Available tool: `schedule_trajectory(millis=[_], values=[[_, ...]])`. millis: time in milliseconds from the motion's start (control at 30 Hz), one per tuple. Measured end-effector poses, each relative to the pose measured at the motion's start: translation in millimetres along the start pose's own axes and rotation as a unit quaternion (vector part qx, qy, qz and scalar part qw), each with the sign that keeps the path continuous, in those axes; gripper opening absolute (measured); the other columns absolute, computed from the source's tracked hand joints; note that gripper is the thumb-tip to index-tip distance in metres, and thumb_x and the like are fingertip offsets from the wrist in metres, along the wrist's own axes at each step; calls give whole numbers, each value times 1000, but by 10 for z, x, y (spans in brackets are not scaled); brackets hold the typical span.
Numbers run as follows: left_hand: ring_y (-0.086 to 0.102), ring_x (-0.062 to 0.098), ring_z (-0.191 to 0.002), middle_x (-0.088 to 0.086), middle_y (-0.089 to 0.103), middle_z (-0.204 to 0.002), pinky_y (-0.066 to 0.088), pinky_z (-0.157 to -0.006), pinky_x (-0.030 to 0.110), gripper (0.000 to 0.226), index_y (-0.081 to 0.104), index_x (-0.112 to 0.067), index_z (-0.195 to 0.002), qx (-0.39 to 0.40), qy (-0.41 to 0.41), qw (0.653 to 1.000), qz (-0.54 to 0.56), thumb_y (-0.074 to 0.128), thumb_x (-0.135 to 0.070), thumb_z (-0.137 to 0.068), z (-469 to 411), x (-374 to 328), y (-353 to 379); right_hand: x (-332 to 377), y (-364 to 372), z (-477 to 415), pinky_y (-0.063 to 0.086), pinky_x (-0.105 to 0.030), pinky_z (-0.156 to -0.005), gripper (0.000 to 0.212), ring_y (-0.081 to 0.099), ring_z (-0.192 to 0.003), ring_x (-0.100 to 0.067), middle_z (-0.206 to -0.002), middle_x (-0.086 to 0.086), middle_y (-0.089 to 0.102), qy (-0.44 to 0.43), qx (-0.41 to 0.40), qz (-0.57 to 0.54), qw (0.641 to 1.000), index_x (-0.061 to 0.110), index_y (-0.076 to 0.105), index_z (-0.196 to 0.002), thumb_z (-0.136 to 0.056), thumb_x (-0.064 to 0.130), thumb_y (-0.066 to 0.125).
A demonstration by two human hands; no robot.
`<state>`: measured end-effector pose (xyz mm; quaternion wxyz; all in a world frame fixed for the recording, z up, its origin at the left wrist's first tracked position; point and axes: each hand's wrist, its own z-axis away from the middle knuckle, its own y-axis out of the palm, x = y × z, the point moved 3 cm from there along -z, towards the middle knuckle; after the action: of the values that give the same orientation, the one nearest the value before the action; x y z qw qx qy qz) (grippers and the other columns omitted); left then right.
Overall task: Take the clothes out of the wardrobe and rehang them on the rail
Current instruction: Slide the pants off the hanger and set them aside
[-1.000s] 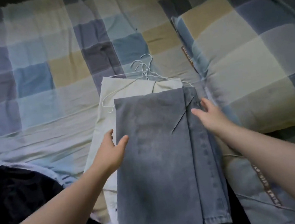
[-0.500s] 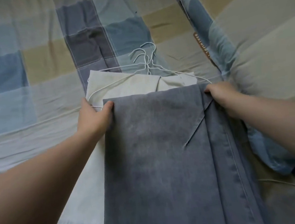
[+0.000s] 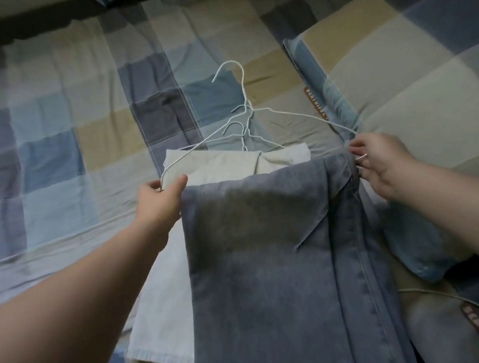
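1. Bed (image 3: 62, 127): checked quilt in blue, tan and grey squares. A matching pillow (image 3: 400, 88) lies at the right.
2. Jeans (image 3: 270, 252): grey-blue denim at the centre, top item of a small pile. They are folded over the bar of a wire hanger (image 3: 243, 91), with the fold at the far end and the legs running toward the near edge.
3. Wire hanger: white, its hook pointing far and sitting beyond the other hooks.
4. Left hand (image 3: 159, 199): fingers curled round the hanger's left end, thumb lying over the edge of the denim fold.
5. Right hand (image 3: 379, 162): fingers pinching the wire at the hanger's right end, just beside the pillow.
6. Cream garment (image 3: 161, 294): under the jeans and showing to their left. Spare hangers (image 3: 238, 127) cluster at its far end, directly below the top hanger's wire.
7. Step in hand, as judged: lifting the hung jeans off the pile to carry them to the rail.
8. Handling note: raise both ends level so the denim does not slide along the bar. Lift straight up so the wire clears the clustered hooks. Check that no lower hanger comes along, then move one hand to the hook.
9. Rail and wardrobe: not in view.
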<state>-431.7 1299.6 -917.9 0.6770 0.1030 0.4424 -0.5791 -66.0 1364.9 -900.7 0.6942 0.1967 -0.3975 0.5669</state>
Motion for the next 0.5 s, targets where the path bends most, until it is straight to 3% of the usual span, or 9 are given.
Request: schedule_trajectory(millis=[100, 233, 367, 500], values=[[60, 29, -111, 11, 54, -125, 56, -85, 40, 53, 41, -15, -127, 2, 3, 1000, 15, 69, -42, -91, 301, -171, -168, 198, -144, 339, 41, -25, -60, 15, 52, -58, -11, -65, 4, 59, 3, 7, -32, 999, 16, 57, -75, -89, 13, 53], [62, 31, -112, 17, 57, -124, 56, -87, 40, 41, 45, -12, -122, 12, -10, 999, 43, 60, -41, -97, 862, -339, -432, 344, -415, 985, 39, -23, -59, 21, 51, -60, -11, -71, 0, 54, 16, -20, -67, 997, 14, 53, -74, -94, 8, 49], [61, 26, -106, 8, 57, -111, 56, -85, 37, 36, 49, -10, -120, 24, -13, 998, 54, 48, -42, -103, 1527, -484, -717, 367, -706, 1769, 44, -21, -59, 18, 55, -70, -11, -82, -2, 55, 47, -61, -116, 990, 14, 55, -76, -93, 12, 51], [58, 19, -94, 2, 56, -107, 54, -84, 38, 36, 51, -14, -124, 54, 8, 997, 50, 47, -43, -102, 2148, -582, -1072, 449, -958, 2711, 44, -18, -62, 18, 55, -74, -10, -83, -1, 56, 43, -87, -175, 980, 13, 55, -80, -96, 11, 47]])
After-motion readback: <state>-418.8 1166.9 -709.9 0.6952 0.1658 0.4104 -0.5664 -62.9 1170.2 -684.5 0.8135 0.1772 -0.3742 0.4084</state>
